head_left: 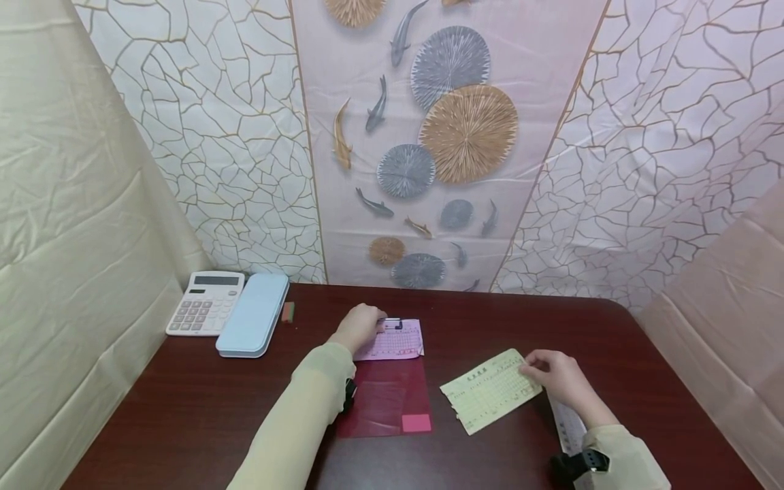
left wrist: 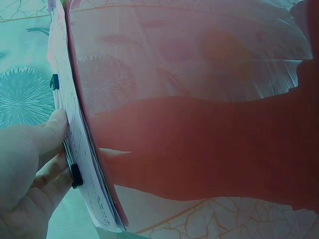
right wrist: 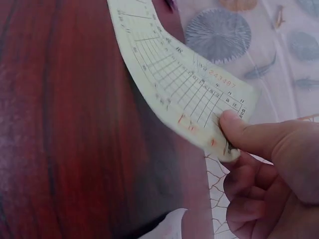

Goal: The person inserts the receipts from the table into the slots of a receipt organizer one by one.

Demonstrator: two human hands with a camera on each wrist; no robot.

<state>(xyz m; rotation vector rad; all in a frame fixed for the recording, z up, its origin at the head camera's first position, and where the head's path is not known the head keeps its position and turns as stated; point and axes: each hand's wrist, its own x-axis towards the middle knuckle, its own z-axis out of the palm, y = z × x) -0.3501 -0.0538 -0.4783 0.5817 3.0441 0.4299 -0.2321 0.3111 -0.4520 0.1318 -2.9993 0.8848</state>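
In the head view my left hand (head_left: 357,327) is at the top of a pink printed slip (head_left: 395,346), beside a black-ended clip (head_left: 395,325). From the slip a see-through red plastic sheet (head_left: 382,398) extends toward me. The left wrist view shows thumb and fingers gripping the clipped edge of the paper stack (left wrist: 89,154), the red sheet spreading out to its right. My right hand (head_left: 566,381) pinches a pale yellow receipt slip (head_left: 486,391) by its right corner. In the right wrist view this slip (right wrist: 174,82) bends, its printed grid and red number showing.
A white calculator (head_left: 206,305) and a light blue case (head_left: 254,316) stand at the back left, with a small red-green eraser (head_left: 288,312) beside them. A white printed strip (head_left: 568,425) lies under my right forearm. Patterned cloth (head_left: 404,224) hangs behind the dark wooden table (head_left: 159,408).
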